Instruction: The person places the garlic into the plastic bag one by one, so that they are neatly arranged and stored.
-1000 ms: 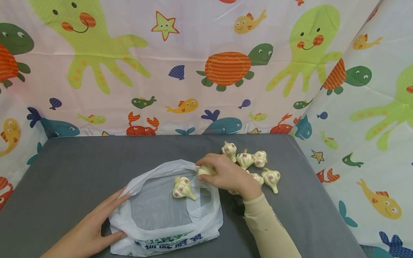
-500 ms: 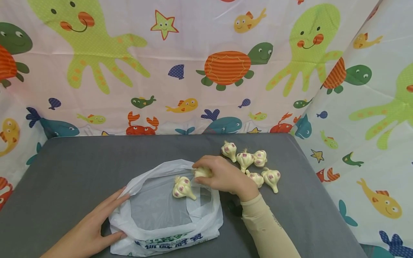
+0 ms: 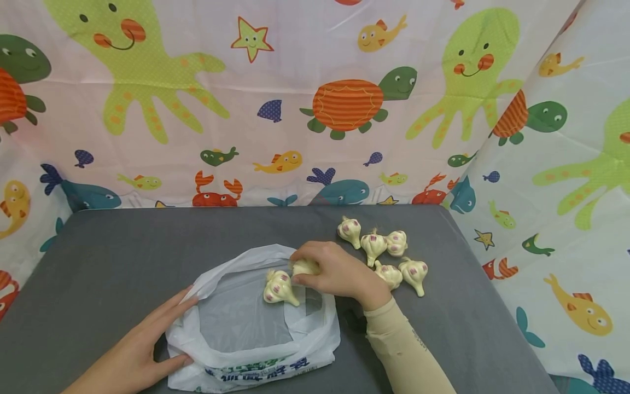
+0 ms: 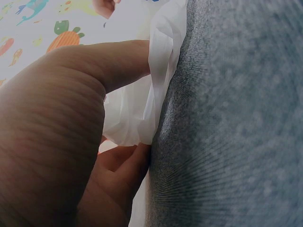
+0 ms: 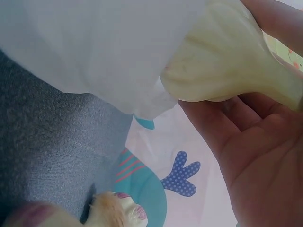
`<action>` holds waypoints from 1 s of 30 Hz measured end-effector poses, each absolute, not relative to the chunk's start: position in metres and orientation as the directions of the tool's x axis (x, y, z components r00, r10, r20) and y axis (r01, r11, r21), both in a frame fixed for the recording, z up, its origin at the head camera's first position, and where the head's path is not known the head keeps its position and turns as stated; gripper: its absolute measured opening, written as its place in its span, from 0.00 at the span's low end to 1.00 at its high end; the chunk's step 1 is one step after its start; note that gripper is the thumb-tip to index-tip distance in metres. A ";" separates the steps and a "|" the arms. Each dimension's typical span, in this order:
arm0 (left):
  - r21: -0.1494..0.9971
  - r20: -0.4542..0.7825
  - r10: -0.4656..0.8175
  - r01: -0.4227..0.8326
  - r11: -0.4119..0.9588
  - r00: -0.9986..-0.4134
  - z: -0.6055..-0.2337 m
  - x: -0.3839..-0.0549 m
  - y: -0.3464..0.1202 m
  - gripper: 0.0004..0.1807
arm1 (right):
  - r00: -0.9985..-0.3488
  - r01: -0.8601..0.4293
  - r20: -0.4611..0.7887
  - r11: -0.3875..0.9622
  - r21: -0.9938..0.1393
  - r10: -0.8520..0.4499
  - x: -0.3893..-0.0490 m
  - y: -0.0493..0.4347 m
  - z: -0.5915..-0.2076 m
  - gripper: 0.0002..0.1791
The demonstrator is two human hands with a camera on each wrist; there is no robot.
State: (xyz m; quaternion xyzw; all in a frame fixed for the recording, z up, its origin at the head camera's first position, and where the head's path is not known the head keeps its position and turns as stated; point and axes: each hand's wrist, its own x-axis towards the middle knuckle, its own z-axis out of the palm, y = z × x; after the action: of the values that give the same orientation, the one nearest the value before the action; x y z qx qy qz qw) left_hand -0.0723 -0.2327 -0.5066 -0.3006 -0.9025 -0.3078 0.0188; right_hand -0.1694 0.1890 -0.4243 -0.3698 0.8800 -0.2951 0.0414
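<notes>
In the head view, my right hand [image 3: 339, 275] holds a garlic bulb [image 3: 305, 267] between thumb and fingers over the right part of the bag opening. The right wrist view shows that pale garlic bulb [image 5: 222, 56] beside the white bag wall. A white plastic bag [image 3: 256, 358] with printing on its front lies with its mouth spread wide. Another garlic bulb [image 3: 279, 287] is within the bag's mouth. My left hand [image 3: 135, 345] rests against the bag's left side, fingers extended along the rim and thumb at the front; in the left wrist view the thumb [image 4: 123, 61] touches the plastic.
Several garlic bulbs [image 3: 374, 243] lie in a loose group on the grey table [image 3: 147, 241], right of the bag. A curtain [image 3: 275, 109] with sea animals hangs behind the table and along its sides.
My right hand has moved a little to the left with the garlic bulb, further over the bag opening. The left hand, the bag and the bulb in its mouth stay put.
</notes>
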 end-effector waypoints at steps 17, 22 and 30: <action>0.527 0.210 0.522 0.545 0.652 -0.827 -0.507 -0.073 -0.232 0.60 | -0.702 -0.635 0.124 0.537 -0.555 -0.701 -0.168 0.182 -0.429 0.19; 0.522 0.216 0.525 0.551 0.650 -0.823 -0.507 -0.073 -0.232 0.61 | -0.702 -0.636 0.119 0.543 -0.548 -0.702 -0.169 0.181 -0.431 0.18; 0.534 0.244 0.536 0.574 0.622 -0.808 -0.508 -0.072 -0.232 0.61 | -0.683 -0.646 0.114 0.525 -0.554 -0.721 -0.167 0.176 -0.430 0.18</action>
State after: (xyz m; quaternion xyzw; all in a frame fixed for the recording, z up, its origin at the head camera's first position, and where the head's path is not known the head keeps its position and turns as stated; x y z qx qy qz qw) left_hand -0.0722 -0.2319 -0.5082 -0.3083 -0.8999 -0.3069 0.0304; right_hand -0.1668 0.1757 -0.4305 -0.3925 0.8707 -0.2890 0.0650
